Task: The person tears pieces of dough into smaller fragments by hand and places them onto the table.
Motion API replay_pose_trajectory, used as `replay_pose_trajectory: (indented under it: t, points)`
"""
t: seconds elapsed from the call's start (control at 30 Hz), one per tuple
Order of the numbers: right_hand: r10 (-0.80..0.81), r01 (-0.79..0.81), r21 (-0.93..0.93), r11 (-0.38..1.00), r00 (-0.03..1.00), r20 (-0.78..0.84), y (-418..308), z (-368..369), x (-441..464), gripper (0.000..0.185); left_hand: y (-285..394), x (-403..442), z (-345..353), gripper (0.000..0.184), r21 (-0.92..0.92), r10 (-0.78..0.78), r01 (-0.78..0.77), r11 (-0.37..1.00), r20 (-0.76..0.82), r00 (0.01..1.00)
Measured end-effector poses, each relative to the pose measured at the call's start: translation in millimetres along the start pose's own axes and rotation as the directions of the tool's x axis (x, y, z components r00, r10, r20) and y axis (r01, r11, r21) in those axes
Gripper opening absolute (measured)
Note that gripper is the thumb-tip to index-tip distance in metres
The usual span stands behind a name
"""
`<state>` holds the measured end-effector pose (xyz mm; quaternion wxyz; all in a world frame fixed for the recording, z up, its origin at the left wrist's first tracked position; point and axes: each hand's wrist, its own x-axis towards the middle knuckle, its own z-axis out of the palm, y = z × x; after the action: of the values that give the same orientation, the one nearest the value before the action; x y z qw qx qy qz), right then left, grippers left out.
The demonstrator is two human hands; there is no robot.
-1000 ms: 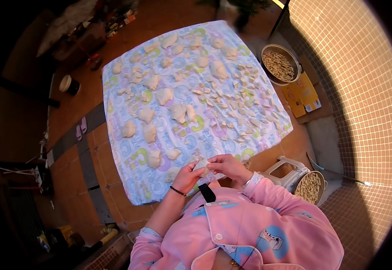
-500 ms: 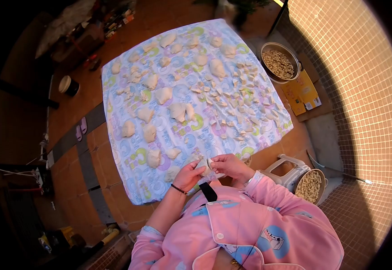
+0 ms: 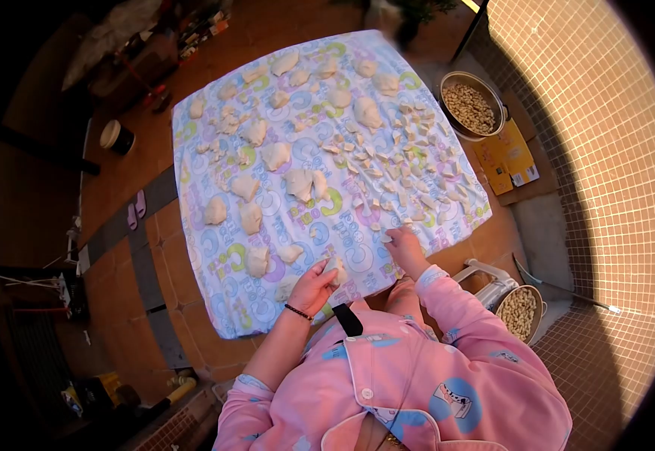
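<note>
Near the front edge of the patterned cloth, my left hand grips a pale dough-like lump. My right hand is over the cloth to the right, its fingertips pinched on a small pale piece. Just beyond it lie many small pale pieces, scattered over the right half of the cloth. Larger pale lumps, such as one to the left of my hands and another farther back, rest on the left and far parts.
A pot of pale chunks stands beyond the cloth's right edge, next to a yellow carton. Nearer, a second full bowl sits by a light plastic stool. On the left floor are a bucket and pink slippers.
My right hand has moved away from the lump, rightward and forward over the cloth, with a small piece in its fingertips. My left hand still holds the lump in nearly the same place.
</note>
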<state>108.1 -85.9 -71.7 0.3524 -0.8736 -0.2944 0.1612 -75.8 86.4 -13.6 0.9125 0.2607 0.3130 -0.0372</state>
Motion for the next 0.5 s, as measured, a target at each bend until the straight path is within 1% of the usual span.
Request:
replay_pose_trajectory:
  t: [0.03,0.13,0.17,0.2,0.23,0.27,0.33,0.37,0.4,0.43,0.47,0.5]
  points:
    - [-0.059,0.058,-0.087,0.995,0.998,-0.017,4,4,0,0.024,1,-1,4,0.036,0.003,0.000,0.000,1.000,-0.003,1.000]
    - [-0.042,0.039,-0.093,0.995,0.999,-0.027,7,6,-1,0.024,3,-1,7,0.036,0.011,0.009,-0.009,1.000,-0.001,1.000]
    - [-0.045,0.042,-0.091,0.995,0.999,-0.025,6,4,-3,0.024,3,-1,7,0.036,0.016,0.013,-0.013,1.000,0.007,1.000]
    - [-0.047,0.046,-0.049,0.998,0.998,-0.032,1,-1,-5,0.024,5,-3,10,0.036,0.016,0.017,-0.017,1.000,0.002,1.000]
    - [-0.050,0.050,-0.006,0.999,0.998,-0.038,-5,-5,-8,0.024,8,-6,15,0.036,0.030,-0.009,0.010,0.999,-0.021,1.000]
    - [-0.055,0.055,-0.003,0.998,0.998,-0.033,-13,-7,-11,0.024,9,-8,17,0.037,0.044,-0.035,0.037,0.998,-0.044,0.998]
    - [0.000,-0.037,0.312,0.949,0.993,0.118,-34,-14,-18,0.025,6,-7,17,0.038,0.065,-0.016,0.018,0.998,-0.027,1.000]
    - [0.000,-0.037,0.312,0.950,0.993,0.119,-48,-18,-20,0.025,4,-6,18,0.040,0.089,-0.002,0.003,0.996,-0.003,1.000]
    - [0.044,-0.209,0.537,0.817,0.952,0.305,-66,-21,-22,0.026,4,-5,19,0.040,0.090,-0.003,0.003,0.996,-0.001,1.000]
    - [0.030,-0.396,0.682,0.615,0.876,0.482,-78,-22,-23,0.027,3,-4,21,0.041,0.153,0.018,-0.017,0.988,-0.008,1.000]
    - [0.031,-0.394,0.683,0.615,0.877,0.479,-85,-21,-23,0.027,3,-3,22,0.041,0.216,0.040,-0.037,0.976,-0.013,0.999]
    - [-0.019,-0.380,0.689,0.618,0.868,0.496,-91,-20,-23,0.026,2,-2,22,0.041,0.217,0.040,-0.037,0.975,-0.011,0.999]
